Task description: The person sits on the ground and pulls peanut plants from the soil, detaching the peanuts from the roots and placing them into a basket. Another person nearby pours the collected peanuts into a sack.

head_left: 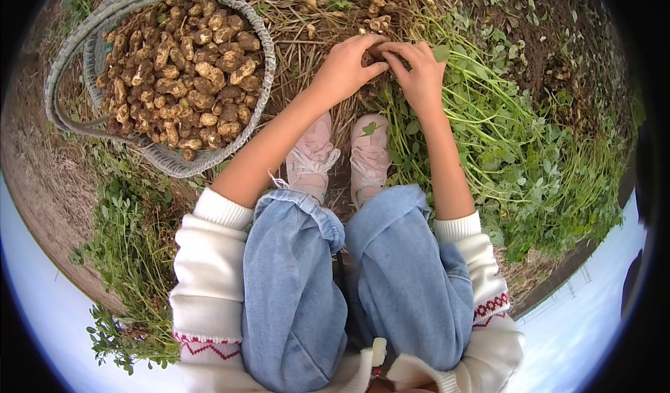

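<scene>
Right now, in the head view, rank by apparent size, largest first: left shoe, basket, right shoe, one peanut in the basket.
1. Basket
2. Left shoe and right shoe: too alike to rank
3. Peanut

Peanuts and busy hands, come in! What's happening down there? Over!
Left hand and right hand: close together, grip unclear. Peanuts: heaped in woven basket, left side. Leafy stems: close beside right hand.

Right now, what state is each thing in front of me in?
Basket: well filled.
Peanuts: in their shells, smeared with soil.
Left hand: fingers curled, grip unclear.
Right hand: fingers bent, close beside the left hand, grip unclear.
Green plants: leafy, lying heaped.
Left sleeve: pushed up, forearm bare.
</scene>
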The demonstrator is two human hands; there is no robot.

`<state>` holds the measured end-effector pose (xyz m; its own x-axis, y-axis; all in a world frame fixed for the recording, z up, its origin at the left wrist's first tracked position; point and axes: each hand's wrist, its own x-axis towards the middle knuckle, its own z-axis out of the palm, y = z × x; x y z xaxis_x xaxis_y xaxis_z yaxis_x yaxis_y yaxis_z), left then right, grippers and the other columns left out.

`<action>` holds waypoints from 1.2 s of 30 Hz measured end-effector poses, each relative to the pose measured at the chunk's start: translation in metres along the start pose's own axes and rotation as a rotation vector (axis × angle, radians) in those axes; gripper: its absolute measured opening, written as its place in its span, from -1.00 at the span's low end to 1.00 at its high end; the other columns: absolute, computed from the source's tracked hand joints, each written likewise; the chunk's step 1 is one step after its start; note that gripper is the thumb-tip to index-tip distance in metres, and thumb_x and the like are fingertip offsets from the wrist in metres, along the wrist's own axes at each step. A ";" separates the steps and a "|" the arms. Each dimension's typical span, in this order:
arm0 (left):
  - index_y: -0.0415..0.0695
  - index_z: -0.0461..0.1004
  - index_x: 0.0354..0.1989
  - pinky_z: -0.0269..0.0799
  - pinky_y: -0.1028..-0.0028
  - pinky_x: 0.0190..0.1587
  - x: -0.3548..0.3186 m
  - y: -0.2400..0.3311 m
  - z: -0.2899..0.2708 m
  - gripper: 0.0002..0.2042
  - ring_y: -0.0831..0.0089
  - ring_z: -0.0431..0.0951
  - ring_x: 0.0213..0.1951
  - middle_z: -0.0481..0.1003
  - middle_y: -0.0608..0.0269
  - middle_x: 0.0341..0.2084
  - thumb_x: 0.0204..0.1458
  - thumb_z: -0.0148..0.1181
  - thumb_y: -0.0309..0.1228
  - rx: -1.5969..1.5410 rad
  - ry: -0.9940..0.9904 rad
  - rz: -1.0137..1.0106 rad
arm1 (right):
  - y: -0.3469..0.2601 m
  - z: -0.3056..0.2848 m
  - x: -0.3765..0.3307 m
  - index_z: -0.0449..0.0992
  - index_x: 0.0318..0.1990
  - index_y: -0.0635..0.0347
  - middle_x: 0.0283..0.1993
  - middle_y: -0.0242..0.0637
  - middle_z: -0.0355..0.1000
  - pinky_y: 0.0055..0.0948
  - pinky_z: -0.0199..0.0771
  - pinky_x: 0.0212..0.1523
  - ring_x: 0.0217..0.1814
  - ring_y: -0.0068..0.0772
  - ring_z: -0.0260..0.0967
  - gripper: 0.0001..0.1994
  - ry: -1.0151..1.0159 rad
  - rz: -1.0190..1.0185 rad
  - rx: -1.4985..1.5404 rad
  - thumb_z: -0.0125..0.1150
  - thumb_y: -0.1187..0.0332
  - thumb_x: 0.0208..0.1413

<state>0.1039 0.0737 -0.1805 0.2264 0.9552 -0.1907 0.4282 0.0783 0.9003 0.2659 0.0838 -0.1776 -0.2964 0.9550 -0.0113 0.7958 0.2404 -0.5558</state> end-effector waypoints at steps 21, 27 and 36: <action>-0.26 0.39 -0.10 0.53 0.56 -0.38 -0.031 -0.010 -0.001 -0.73 0.49 0.50 -0.25 0.47 0.18 -0.27 0.05 0.13 -0.40 -0.721 -0.060 -0.369 | -0.004 0.010 -0.008 0.51 -0.29 -0.13 -0.34 -0.59 0.41 -0.25 0.13 -0.22 -0.21 -0.48 0.31 -0.87 0.031 -0.033 -0.151 0.13 0.28 -0.03; -0.23 0.38 -0.08 0.50 0.56 -0.37 -0.052 0.060 -0.041 -0.73 0.48 0.49 -0.22 0.46 0.19 -0.23 0.00 0.11 -0.54 -0.569 -0.148 -0.170 | 0.005 0.015 -0.003 0.52 -0.27 -0.14 -0.34 -0.57 0.41 -0.25 0.13 -0.17 -0.21 -0.43 0.30 -0.86 0.020 0.018 -0.181 0.14 0.27 -0.04; -0.14 0.39 -0.06 0.44 0.51 -0.26 -0.143 0.119 -0.183 -0.70 0.45 0.48 -0.23 0.44 0.11 -0.20 -0.03 0.06 -0.54 0.833 0.621 -0.573 | 0.004 0.010 -0.005 0.54 -0.25 -0.12 -0.31 -0.56 0.41 -0.25 0.19 -0.28 -0.20 -0.40 0.27 -0.86 -0.032 0.023 -0.124 0.10 0.25 0.04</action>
<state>-0.0373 -0.0011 0.0252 -0.5485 0.8344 -0.0538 0.8185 0.5489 0.1694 0.2654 0.0787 -0.1884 -0.2924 0.9550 -0.0505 0.8613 0.2401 -0.4477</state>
